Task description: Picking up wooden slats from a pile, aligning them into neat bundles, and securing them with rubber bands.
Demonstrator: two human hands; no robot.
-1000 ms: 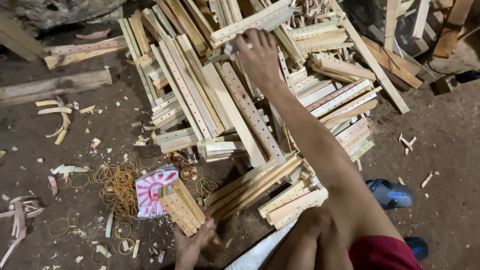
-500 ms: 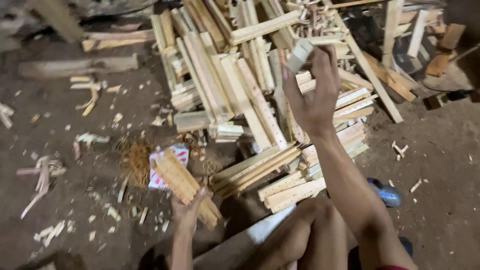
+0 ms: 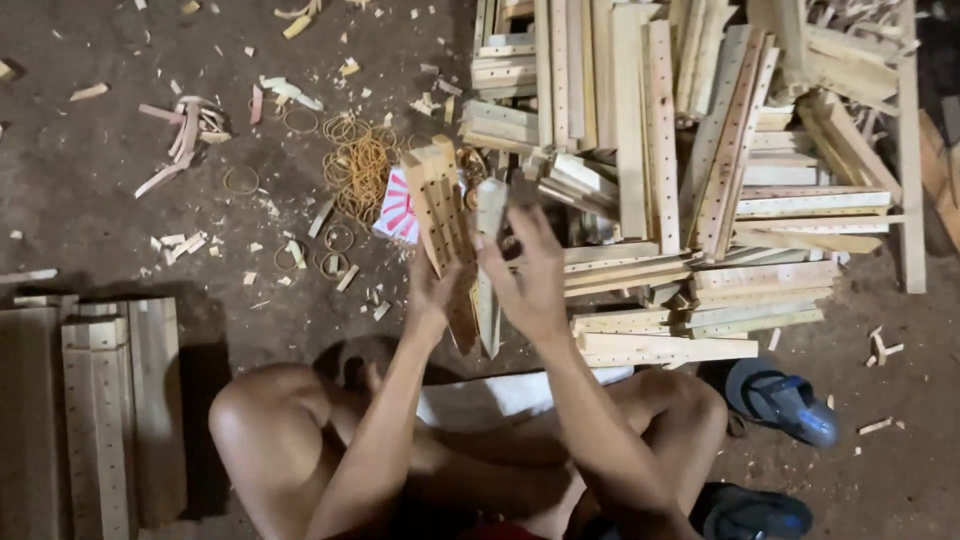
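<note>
My left hand [image 3: 432,292] grips a bundle of short wooden slats [image 3: 442,205], held upright in front of me. My right hand [image 3: 528,275] holds one single pale wooden slat [image 3: 488,262] right beside that bundle, almost touching it. Both hands are raised above my knees. Behind them spreads a big pile of drilled wooden slats [image 3: 690,160] on the dirt floor.
Loose rubber bands [image 3: 358,165] and a red-and-white packet [image 3: 398,210] lie on the floor left of the pile. Stacked slats [image 3: 95,410] sit at lower left. A blue sandal [image 3: 785,400] lies at right, another [image 3: 750,512] at the bottom. Wood scraps are scattered about.
My right hand came back from the pile with one slat and brought it down beside the bundle. My left hand lifted the bundle higher. The view swung left.
</note>
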